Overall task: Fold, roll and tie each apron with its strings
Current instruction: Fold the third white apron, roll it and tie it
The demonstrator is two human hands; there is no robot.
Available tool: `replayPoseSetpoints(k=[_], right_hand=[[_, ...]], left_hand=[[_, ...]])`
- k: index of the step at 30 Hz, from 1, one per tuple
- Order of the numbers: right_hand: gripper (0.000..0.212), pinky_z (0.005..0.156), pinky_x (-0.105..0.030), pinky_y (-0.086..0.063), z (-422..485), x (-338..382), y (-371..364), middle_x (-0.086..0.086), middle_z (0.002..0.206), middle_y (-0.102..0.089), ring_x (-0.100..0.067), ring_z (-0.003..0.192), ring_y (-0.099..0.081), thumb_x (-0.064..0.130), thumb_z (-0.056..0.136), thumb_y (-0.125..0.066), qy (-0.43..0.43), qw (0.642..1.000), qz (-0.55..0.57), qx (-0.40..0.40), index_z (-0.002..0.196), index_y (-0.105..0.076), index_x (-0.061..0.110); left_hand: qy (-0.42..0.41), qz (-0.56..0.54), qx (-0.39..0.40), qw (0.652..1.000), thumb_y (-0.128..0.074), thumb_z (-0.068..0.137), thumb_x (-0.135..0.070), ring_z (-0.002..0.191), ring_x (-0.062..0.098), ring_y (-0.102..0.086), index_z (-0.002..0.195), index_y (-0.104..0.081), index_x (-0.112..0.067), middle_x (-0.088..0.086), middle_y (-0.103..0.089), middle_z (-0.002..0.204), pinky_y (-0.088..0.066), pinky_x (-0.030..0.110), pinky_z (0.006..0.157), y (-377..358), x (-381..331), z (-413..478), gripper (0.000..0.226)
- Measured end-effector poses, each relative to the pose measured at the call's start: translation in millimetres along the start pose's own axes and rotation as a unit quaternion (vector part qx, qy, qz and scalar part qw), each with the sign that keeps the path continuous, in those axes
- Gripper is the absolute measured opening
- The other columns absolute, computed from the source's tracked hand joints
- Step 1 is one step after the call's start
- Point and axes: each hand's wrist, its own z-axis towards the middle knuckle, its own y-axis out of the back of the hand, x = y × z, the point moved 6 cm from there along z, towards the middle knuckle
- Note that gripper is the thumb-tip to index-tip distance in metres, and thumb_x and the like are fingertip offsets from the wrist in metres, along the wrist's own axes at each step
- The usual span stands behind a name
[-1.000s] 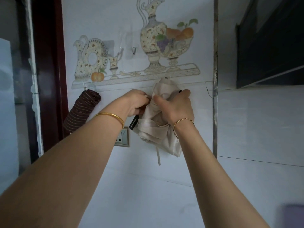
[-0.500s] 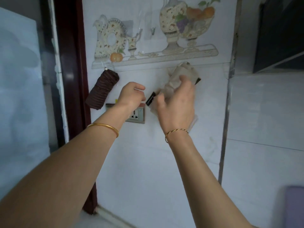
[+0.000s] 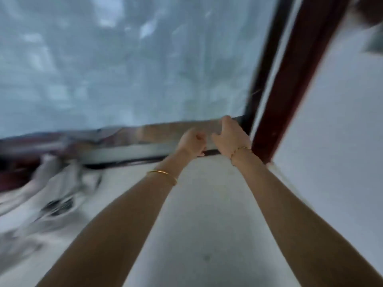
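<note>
The view is heavily blurred by motion. My left hand is in the middle of the view with its fingers curled in and nothing visible in it. My right hand is just to its right, fingers loosely bent and empty. Neither hand holds an apron. A blurred heap of pale fabric with a dark patch lies low at the left, well apart from both hands. A dark smear at the top right corner is too blurred to identify.
A large frosted glass panel fills the upper left. A dark red door frame runs diagonally on the right beside a white tiled wall. Pale floor lies under my forearms.
The view has swung left and down, away from the wall hooks. My right hand has let go of the beige rolled apron, which is out of view. Both hands have dropped, empty.
</note>
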Motion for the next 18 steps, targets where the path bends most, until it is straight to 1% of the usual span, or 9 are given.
replayPoseSetpoints(k=[2, 4, 5, 7, 9, 11, 14, 16, 18], right_hand=[[0.036, 0.077, -0.032, -0.042, -12.2, 27.4, -76.0, -0.009, 0.121, -0.054, -0.029, 0.104, -0.055, 0.025, 0.092, -0.051, 0.024, 0.994, -0.025, 0.108, 0.124, -0.045, 0.012], [0.037, 0.08, -0.033, -0.044, -29.8, 57.3, -148.4, -0.009, 0.122, -0.054, -0.028, 0.104, -0.055, 0.024, 0.092, -0.048, 0.045, 0.975, -0.036, 0.214, 0.126, -0.044, 0.011], [0.036, 0.082, -0.033, -0.045, -38.9, 71.1, -178.7, -0.01, 0.123, -0.053, -0.027, 0.103, -0.054, 0.024, 0.093, -0.047, 0.054, 0.964, -0.038, 0.258, 0.126, -0.044, 0.01], [0.035, 0.077, -0.03, -0.044, -56.0, 94.4, -228.2, -0.011, 0.118, -0.054, -0.025, 0.093, -0.053, 0.023, 0.093, -0.046, 0.066, 0.942, -0.039, 0.326, 0.126, -0.044, 0.008], [0.034, 0.069, -0.028, -0.042, -70.5, 114.0, -266.3, -0.009, 0.103, -0.054, -0.023, 0.082, -0.051, 0.021, 0.094, -0.045, 0.07, 0.923, -0.032, 0.376, 0.124, -0.044, 0.007], [0.033, 0.064, -0.027, -0.04, -79.1, 134.2, -298.0, -0.007, 0.091, -0.051, -0.023, 0.077, -0.049, 0.019, 0.093, -0.044, 0.071, 0.909, -0.025, 0.41, 0.123, -0.044, 0.006], [0.032, 0.063, -0.027, -0.04, -81.4, 154.4, -322.8, -0.008, 0.092, -0.052, -0.024, 0.078, -0.051, 0.019, 0.094, -0.043, 0.074, 0.9, -0.023, 0.428, 0.123, -0.044, 0.006], [0.031, 0.068, -0.03, -0.043, -76.5, 161.9, -331.9, -0.01, 0.098, -0.054, -0.024, 0.081, -0.054, 0.019, 0.093, -0.044, 0.068, 0.901, -0.023, 0.427, 0.122, -0.044, 0.007], [0.032, 0.071, -0.033, -0.046, -68.2, 167.5, -335.6, -0.012, 0.104, -0.056, -0.027, 0.085, -0.058, 0.018, 0.092, -0.045, 0.065, 0.909, -0.015, 0.411, 0.122, -0.043, 0.006]], left_hand=[[0.087, 0.045, -0.045, 0.994, -0.045, 0.088, 0.0, 0.089, 0.031, -0.062, 0.103, -0.056, -0.011, 0.014, -0.058, 0.103, -0.056, 0.039, 0.074, 50.2, 85.2, -20.7, 0.023], [0.167, 0.111, -0.081, 0.976, -0.049, 0.087, -0.002, 0.105, 0.033, -0.058, 0.118, -0.055, -0.01, 0.014, -0.051, 0.123, -0.053, 0.04, 0.088, 108.2, 158.3, -50.5, 0.033], [0.199, 0.152, -0.098, 0.963, -0.05, 0.088, -0.003, 0.11, 0.033, -0.055, 0.123, -0.053, -0.009, 0.015, -0.047, 0.128, -0.049, 0.038, 0.093, 136.3, 188.5, -65.8, 0.036], [0.245, 0.249, -0.124, 0.929, -0.051, 0.089, -0.006, 0.119, 0.034, -0.046, 0.13, -0.047, -0.007, 0.017, -0.039, 0.134, -0.037, 0.035, 0.102, 188.2, 236.5, -92.3, 0.042], [0.277, 0.326, -0.149, 0.892, -0.051, 0.087, -0.005, 0.124, 0.038, -0.037, 0.131, -0.043, -0.005, 0.019, -0.033, 0.137, -0.029, 0.037, 0.106, 234.2, 269.3, -113.8, 0.045], [0.299, 0.377, -0.179, 0.858, -0.048, 0.086, -0.003, 0.126, 0.038, -0.03, 0.128, -0.042, -0.006, 0.018, -0.029, 0.14, -0.03, 0.042, 0.105, 278.4, 293.8, -128.2, 0.042], [0.293, 0.467, -0.22, 0.805, -0.05, 0.087, -0.004, 0.13, 0.034, -0.027, 0.13, -0.042, -0.011, 0.014, -0.025, 0.145, -0.033, 0.045, 0.103, 329.1, 311.2, -136.5, 0.044], [0.288, 0.497, -0.231, 0.785, -0.055, 0.086, -0.006, 0.127, 0.032, -0.035, 0.132, -0.04, -0.013, 0.011, -0.041, 0.137, -0.033, 0.045, 0.101, 351.7, 318.4, -133.5, 0.049], [0.299, 0.511, -0.211, 0.778, -0.051, 0.088, -0.006, 0.117, 0.031, -0.049, 0.125, -0.045, -0.015, 0.009, -0.057, 0.121, -0.032, 0.042, 0.095, 365.1, 320.1, -124.7, 0.039]])
